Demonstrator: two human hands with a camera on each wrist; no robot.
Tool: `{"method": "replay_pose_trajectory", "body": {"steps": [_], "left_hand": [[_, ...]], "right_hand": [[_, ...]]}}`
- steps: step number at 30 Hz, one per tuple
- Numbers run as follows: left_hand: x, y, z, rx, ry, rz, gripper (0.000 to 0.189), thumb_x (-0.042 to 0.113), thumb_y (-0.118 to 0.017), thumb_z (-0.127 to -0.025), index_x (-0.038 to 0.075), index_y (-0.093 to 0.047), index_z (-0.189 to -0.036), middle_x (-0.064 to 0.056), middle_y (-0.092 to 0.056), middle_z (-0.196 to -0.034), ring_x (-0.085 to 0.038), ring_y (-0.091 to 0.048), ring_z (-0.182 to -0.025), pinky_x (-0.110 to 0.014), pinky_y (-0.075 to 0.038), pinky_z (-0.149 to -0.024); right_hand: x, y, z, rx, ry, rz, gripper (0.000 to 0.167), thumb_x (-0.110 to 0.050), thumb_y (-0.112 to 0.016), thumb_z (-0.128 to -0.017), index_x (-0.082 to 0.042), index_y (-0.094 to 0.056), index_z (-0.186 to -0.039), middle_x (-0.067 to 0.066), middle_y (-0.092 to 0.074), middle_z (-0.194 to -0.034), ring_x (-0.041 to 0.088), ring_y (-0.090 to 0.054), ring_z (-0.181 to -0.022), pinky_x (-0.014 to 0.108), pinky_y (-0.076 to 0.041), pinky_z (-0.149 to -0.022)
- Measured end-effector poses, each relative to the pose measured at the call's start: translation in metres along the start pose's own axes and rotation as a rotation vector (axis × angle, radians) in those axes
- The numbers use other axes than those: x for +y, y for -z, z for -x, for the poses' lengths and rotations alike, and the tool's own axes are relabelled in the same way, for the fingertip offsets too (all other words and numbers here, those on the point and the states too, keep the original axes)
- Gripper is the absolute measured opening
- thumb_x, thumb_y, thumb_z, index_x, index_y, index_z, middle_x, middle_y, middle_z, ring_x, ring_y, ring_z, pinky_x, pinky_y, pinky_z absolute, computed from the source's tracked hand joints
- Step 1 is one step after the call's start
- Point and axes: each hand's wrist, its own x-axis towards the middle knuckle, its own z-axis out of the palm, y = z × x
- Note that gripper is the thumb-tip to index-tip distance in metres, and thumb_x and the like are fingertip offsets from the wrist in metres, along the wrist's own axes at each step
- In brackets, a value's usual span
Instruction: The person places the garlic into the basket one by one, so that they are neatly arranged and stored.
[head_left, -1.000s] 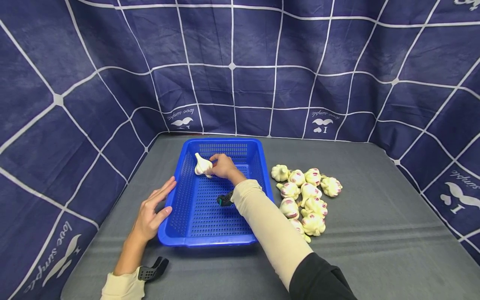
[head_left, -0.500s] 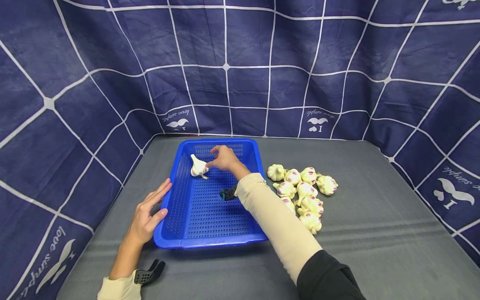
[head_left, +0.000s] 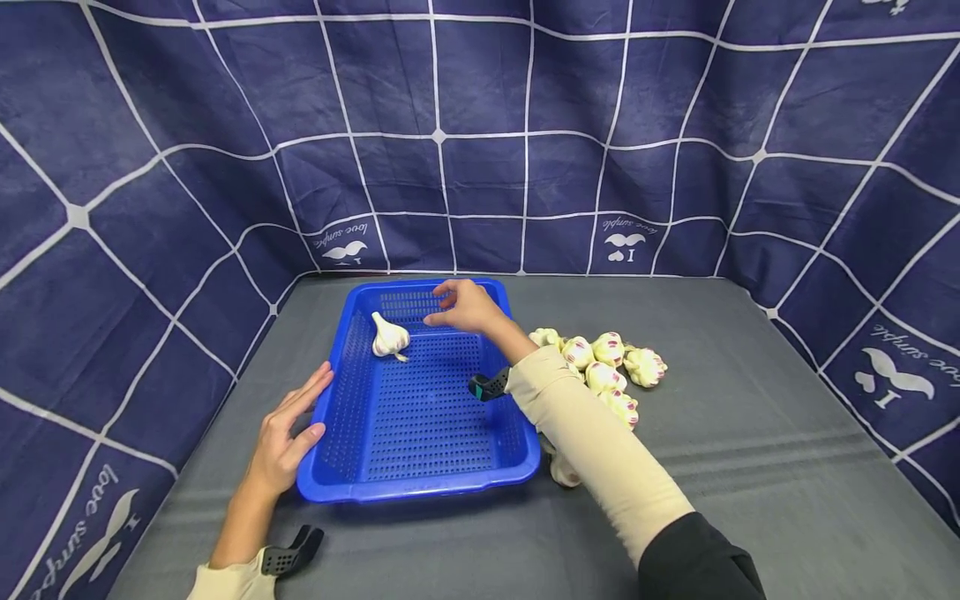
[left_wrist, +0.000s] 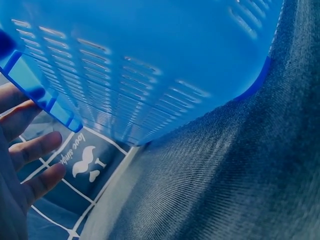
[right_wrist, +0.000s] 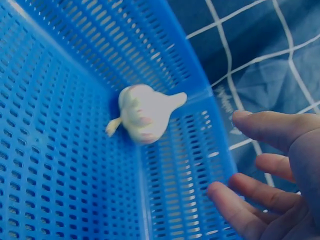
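R hand [head_left: 472, 308] moved off garlic bulb [head_left: 390, 338], empty | L hand [head_left: 279, 442] unclenched at perf. basket [head_left: 420, 488] | prob. post-release; next: lift clear

r sleeve [head_left: 592, 446] partly hides garlic pile [head_left: 604, 378]; l hand [left_wrist: 11, 175] cropped in l wrist cam.

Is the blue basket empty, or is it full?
Neither: the blue basket holds one garlic bulb, visible near its far left corner.

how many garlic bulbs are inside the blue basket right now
1. The garlic bulb sits in the far left corner of the blue basket, its stem toward the rim. The right hand covers a little of the basket, but no other bulb shows inside.
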Motion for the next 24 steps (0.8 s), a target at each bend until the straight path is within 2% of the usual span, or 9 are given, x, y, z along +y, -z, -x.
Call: {"method": "replay_pose_trajectory", "body": {"steps": [4, 10, 17, 21, 24], "left_hand": [[0.001, -0.001, 0.001, 0.004, -0.006, -0.005, 0.056, 0.0, -0.056, -0.076, -0.01, -0.057, -0.131, -0.029, -0.051, -0.139, -0.014, -0.052, -0.126, -0.015, -0.04, -0.092], [0.002, -0.002, 0.0, 0.0, -0.003, -0.006, 0.057, -0.001, -0.055, -0.076, -0.01, -0.057, -0.132, -0.028, -0.051, -0.14, -0.013, -0.052, -0.125, -0.016, -0.039, -0.092], [0.002, -0.002, -0.001, -0.004, -0.01, -0.017, 0.058, -0.001, -0.055, -0.075, -0.01, -0.057, -0.132, -0.028, -0.051, -0.14, -0.013, -0.052, -0.125, -0.016, -0.039, -0.091], [0.001, -0.001, 0.0, -0.003, -0.015, -0.024, 0.057, 0.0, -0.056, -0.075, -0.01, -0.057, -0.132, -0.028, -0.051, -0.139, -0.013, -0.052, -0.125, -0.016, -0.039, -0.091], [0.001, 0.0, 0.001, -0.001, -0.008, -0.028, 0.058, 0.0, -0.055, -0.075, -0.009, -0.057, -0.132, -0.027, -0.051, -0.14, -0.012, -0.052, -0.125, -0.016, -0.039, -0.09]], "right_hand": [[-0.002, 0.008, 0.011, -0.016, 0.033, -0.018, 0.057, -0.028, -0.08, -0.081, -0.002, -0.062, -0.129, 0.015, -0.072, -0.111, 0.027, -0.065, -0.108, 0.037, -0.045, -0.096], [0.0, 0.024, 0.032, -0.018, 0.055, -0.046, 0.053, -0.03, -0.08, -0.082, -0.007, -0.064, -0.127, 0.013, -0.073, -0.109, 0.024, -0.066, -0.104, 0.034, -0.049, -0.088], [0.013, 0.038, 0.055, 0.022, 0.06, -0.109, 0.051, -0.028, -0.081, -0.081, -0.008, -0.065, -0.126, 0.012, -0.074, -0.105, 0.023, -0.069, -0.094, 0.033, -0.052, -0.081], [0.019, 0.046, 0.068, 0.03, 0.072, -0.14, 0.052, -0.025, -0.08, -0.082, -0.006, -0.064, -0.127, 0.015, -0.072, -0.107, 0.026, -0.07, -0.091, 0.034, -0.053, -0.08], [0.022, 0.049, 0.076, 0.035, 0.078, -0.155, 0.051, -0.025, -0.08, -0.082, -0.006, -0.064, -0.127, 0.011, -0.072, -0.105, 0.025, -0.07, -0.091, 0.034, -0.053, -0.081]]}}
